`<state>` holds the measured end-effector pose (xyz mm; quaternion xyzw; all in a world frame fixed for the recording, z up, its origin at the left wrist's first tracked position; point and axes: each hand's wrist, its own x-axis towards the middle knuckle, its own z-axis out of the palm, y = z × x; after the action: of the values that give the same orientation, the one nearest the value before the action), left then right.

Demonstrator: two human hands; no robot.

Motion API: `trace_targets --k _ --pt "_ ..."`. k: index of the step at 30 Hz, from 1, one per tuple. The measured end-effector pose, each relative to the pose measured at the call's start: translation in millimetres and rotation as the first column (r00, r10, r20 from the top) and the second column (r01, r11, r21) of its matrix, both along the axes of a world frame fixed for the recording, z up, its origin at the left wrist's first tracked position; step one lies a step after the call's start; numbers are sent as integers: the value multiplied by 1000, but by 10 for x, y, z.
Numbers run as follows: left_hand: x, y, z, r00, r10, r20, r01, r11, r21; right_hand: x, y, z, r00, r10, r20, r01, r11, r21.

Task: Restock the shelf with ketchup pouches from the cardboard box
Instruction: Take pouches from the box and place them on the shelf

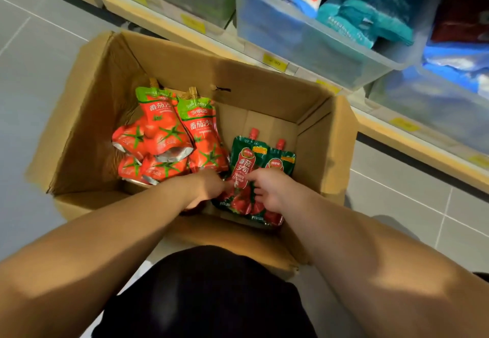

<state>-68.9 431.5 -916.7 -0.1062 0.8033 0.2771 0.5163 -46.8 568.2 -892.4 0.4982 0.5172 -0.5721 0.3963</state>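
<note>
An open cardboard box (pixel 270 86) stands on the floor below me. Inside on the left lie several red ketchup pouches with light-green tops (pixel 169 136). On the right lie dark-green ketchup pouches (pixel 242 163) with red spouts, one beside another. Both my hands reach into the box. My left hand (pixel 209 184) rests at the lower edge of the dark-green pouches, its fingers hidden under it. My right hand (pixel 272 189) has its fingers curled on the front dark-green pouch.
The shelf (pixel 397 123) with yellow price tags runs along the top right. Clear plastic bins (pixel 304 35) on it hold blue and teal packets. Grey tiled floor (pixel 34 78) surrounds the box. A dark garment fills the bottom centre.
</note>
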Motion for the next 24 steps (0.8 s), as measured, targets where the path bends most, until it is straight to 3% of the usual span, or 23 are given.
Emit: trace_targets --k 4,9,14,17,20,24 --pt "-64 27 86 997 3 82 -4 1000 10 -18 8 18 1000 10 -5 -10 1000 -23" --pt "-140 33 263 916 266 301 -318 938 137 -40 57 116 987 162 -18 -163 985 -60" --pt "-246 24 502 893 267 363 -357 910 210 -69 130 281 968 221 -122 -227 973 -38" --pt "-299 46 656 919 279 280 -348 906 241 -86 230 451 953 261 -152 -272 961 -58" --pt "-391 97 879 988 145 48 -152 965 213 -110 395 657 938 253 -239 -290 947 -137" --pt "-340 223 1221 990 47 -132 -18 977 213 -74 593 925 881 325 -343 -385 915 -124"
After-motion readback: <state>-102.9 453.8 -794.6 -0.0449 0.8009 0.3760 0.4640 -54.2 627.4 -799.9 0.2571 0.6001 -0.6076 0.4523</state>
